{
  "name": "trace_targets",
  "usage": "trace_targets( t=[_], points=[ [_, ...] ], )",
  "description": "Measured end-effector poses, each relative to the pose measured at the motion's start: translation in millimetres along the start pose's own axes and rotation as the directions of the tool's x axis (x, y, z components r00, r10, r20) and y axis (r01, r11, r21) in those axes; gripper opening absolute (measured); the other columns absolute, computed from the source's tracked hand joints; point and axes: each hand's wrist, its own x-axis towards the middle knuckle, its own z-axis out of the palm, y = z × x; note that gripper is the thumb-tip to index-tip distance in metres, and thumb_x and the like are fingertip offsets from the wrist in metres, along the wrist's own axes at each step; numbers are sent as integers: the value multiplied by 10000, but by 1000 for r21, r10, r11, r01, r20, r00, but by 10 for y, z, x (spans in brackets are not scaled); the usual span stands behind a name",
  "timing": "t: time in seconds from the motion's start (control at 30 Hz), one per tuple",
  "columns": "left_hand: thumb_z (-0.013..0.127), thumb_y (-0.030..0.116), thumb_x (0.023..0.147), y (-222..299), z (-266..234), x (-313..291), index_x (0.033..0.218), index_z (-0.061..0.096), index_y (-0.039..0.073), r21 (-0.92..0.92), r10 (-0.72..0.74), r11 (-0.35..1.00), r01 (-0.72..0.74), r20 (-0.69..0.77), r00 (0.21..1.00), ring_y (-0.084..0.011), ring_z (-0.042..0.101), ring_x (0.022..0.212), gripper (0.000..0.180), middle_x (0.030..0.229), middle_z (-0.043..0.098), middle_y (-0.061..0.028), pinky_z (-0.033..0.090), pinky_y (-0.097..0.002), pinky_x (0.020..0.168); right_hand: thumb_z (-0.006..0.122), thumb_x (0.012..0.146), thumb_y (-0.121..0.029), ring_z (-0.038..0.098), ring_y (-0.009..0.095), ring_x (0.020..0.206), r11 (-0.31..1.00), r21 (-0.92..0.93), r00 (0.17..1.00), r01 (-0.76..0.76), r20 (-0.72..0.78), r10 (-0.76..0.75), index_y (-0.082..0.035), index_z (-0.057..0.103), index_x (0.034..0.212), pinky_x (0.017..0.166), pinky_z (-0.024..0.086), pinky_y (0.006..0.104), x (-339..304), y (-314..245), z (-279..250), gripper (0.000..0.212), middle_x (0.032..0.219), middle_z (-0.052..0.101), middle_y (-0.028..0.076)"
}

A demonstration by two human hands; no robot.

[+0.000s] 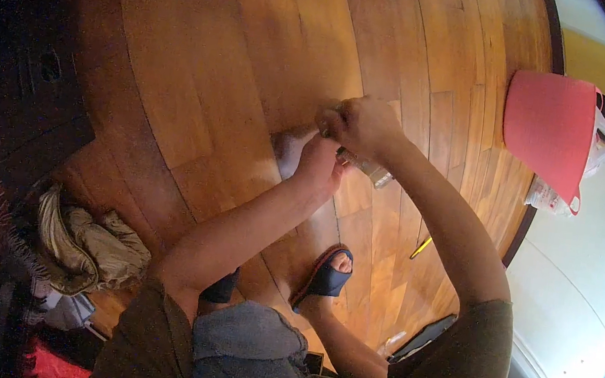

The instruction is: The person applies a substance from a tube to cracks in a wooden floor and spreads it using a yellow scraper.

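Observation:
In front of me my two hands meet above the wooden floor. My left hand (321,163) is closed, its fingers curled around a slim, shiny brownish object (375,173) that sticks out to the right below my right wrist. Just above it my right hand (366,125) is also closed, bent over the upper end. A dark bit shows between the two hands. My fingers hide most of the object, so its kind cannot be made out.
A pink tub (549,131) with white plastic bags stands at the right wall. A yellow pen-like stick (421,248) lies on the floor (259,50). Crumpled beige cloth (99,240) sits at lower left. My foot wears a dark sandal (323,284).

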Motion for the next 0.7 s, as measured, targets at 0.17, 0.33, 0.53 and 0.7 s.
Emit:
trace_targets(
  t=[0.17, 0.33, 0.53, 0.7],
  points=[
    [437, 17, 810, 3, -12, -25, 1011, 516, 68, 36, -9, 999, 10, -15, 1000, -202, 546, 913, 222, 1009, 554, -65, 485, -337, 787, 473, 771, -294, 550, 366, 571, 999, 5, 998, -54, 46, 53, -24, 600, 640, 557, 447, 444, -16, -114, -71, 326, 616, 562, 200],
    [425, 52, 830, -14, -15, -26, 1016, 515, 71, 77, -22, 997, 25, -37, 999, -204, 542, 912, 208, 1013, 550, -63, 481, -339, 782, 474, 768, -292, 545, 372, 560, 1000, -20, 999, -15, 31, 16, -19, 598, 634, 555, 445, 446, -32, -45, -1, 328, 594, 552, 205],
    [411, 71, 829, -12, -12, -96, 990, 518, 64, 79, -28, 996, 35, -87, 996, -203, 551, 819, 193, 959, 560, -68, 486, -317, 727, 477, 765, -282, 539, 370, 550, 995, -33, 993, -89, 71, 91, -26, 596, 619, 552, 437, 446, -47, -36, 82, 318, 579, 546, 203],
    [399, 63, 829, -53, 47, -149, 951, 518, 56, 72, -61, 995, 73, -160, 985, -197, 553, 800, 171, 909, 566, -70, 483, -307, 705, 469, 774, -273, 539, 362, 547, 995, -42, 993, -89, 75, 92, -42, 598, 614, 557, 438, 439, -106, 136, 210, 308, 581, 550, 191]
  ],
)
